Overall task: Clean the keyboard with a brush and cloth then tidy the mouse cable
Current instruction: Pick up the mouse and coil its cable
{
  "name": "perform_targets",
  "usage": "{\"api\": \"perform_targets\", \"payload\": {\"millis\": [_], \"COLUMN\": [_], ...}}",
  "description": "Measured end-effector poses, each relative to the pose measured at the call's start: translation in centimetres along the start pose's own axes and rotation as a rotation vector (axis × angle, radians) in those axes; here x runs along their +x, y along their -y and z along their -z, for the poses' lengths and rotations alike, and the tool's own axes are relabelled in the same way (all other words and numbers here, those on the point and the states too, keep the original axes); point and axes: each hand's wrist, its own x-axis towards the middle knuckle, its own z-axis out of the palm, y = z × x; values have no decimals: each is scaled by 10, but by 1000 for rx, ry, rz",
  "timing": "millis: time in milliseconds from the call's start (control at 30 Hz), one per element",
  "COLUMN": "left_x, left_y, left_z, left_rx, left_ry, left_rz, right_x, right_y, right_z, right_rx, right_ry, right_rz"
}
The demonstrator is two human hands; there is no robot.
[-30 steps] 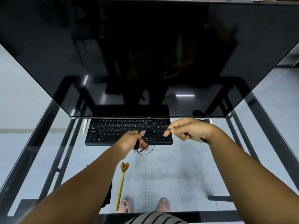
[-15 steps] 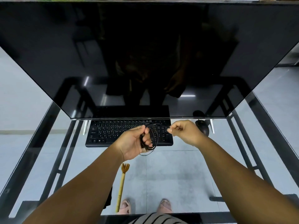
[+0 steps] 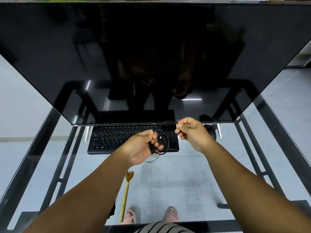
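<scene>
Above the black keyboard (image 3: 133,139), at its right end, your left hand (image 3: 143,146) grips a small coil of the thin black mouse cable (image 3: 165,137) — fingers and thumb curled round the loops, with the USB plug (image 3: 153,153) hanging out below your palm. Your right hand (image 3: 191,132) pinches the free run of that cable between thumb and forefinger, just beside the coil and a little higher, so the strand arcs between your two hands. Behind your right wrist, partly hidden, sits the dark mouse (image 3: 209,131) on the glass desk (image 3: 249,135). Over it all leans a large dark monitor (image 3: 151,56), its lower edge just past the far side of the keyboard. Nearer to you, between your forearms, lies the brush (image 3: 126,194) — a pale wooden handle with brown bristles pointing toward the keyboard. Through the glass you can see a grey tiled floor (image 3: 181,185) and your sandalled feet (image 3: 129,216).
</scene>
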Motion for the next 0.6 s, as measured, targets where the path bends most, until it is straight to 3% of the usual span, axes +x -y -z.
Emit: {"api": "perform_targets", "payload": {"millis": [333, 600], "left_x": [-3, -3], "left_y": [-7, -7], "left_z": [-6, -5], "left_rx": [48, 216], "left_ry": [62, 125], "left_rz": [-7, -41], "right_x": [-2, -6], "right_y": [7, 7], "right_z": [-5, -5], "right_rx": [100, 243], "right_ry": [83, 180], "right_rz": [-121, -244]}}
